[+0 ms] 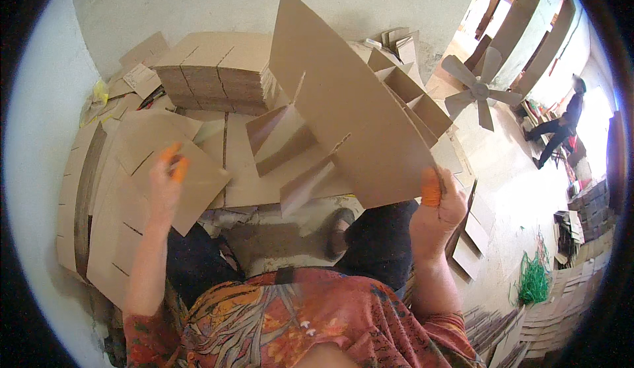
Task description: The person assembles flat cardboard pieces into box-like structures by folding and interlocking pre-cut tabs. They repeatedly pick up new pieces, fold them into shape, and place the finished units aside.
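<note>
My right hand (441,199), with an orange covering on a finger, grips the lower right edge of a large cardboard sheet (342,100). The sheet stands tilted in front of me. Two smaller cardboard divider pieces, an upper one (282,142) and a lower one (312,180), cross it at its slits and stick out to the left. My left hand (168,177), its orange-covered fingers curled, is over a slotted cardboard piece (198,190) on the left. Whether the fingers pinch that piece is unclear.
A tall stack of slotted cardboard (213,76) stands against the wall, with more slotted sheets (114,209) at left. An assembled divider grid (406,88) sits behind the large sheet. A fan (480,91), green strings (534,279) and a distant person (564,120) are at right.
</note>
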{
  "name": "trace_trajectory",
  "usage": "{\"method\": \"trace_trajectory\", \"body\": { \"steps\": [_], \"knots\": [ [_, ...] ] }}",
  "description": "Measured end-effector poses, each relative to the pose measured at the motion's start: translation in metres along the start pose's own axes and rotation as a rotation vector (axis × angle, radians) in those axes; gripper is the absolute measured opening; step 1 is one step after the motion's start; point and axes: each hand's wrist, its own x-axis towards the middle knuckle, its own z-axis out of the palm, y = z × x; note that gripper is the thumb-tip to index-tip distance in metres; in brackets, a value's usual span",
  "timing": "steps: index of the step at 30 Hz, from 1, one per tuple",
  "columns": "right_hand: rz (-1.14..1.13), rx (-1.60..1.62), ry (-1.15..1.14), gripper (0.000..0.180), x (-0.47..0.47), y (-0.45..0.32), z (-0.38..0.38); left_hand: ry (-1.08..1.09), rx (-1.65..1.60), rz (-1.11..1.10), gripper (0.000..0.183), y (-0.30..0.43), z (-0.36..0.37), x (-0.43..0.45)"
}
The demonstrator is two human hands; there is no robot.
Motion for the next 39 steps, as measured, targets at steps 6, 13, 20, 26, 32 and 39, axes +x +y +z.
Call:
{"method": "trace_trajectory", "body": {
  "steps": [6, 13, 20, 26, 32, 39],
  "knots": [
    [0.058, -0.038, 0.017, 0.008, -0.014, 0.008, 0.002, -0.242, -0.080, 0.213, 0.032, 0.060, 0.096, 0.044],
    [0.048, -0.052, -0.008, 0.008, -0.014, 0.012, -0.012, -0.233, 0.099, 0.281, 0.018, 0.071, 0.088, 0.030],
    [-0.022, 0.016, -0.032, 0.008, -0.019, 0.017, -0.015, -0.221, 0.103, 0.378, 0.037, 0.065, 0.066, 0.034],
    [-0.063, 0.032, -0.052, 0.010, -0.021, 0.012, -0.017, -0.292, -0.299, 0.342, 0.064, 0.122, 0.075, 0.108],
    [-0.046, 0.032, -0.065, 0.010, -0.023, 0.011, -0.019, -0.306, -0.406, 0.351, 0.050, 0.124, 0.081, 0.124],
    [-0.060, 0.044, -0.110, 0.009, -0.026, 0.009, -0.015, -0.185, -0.586, 0.252, 0.043, 0.100, 0.085, 0.116]
  ]
}}
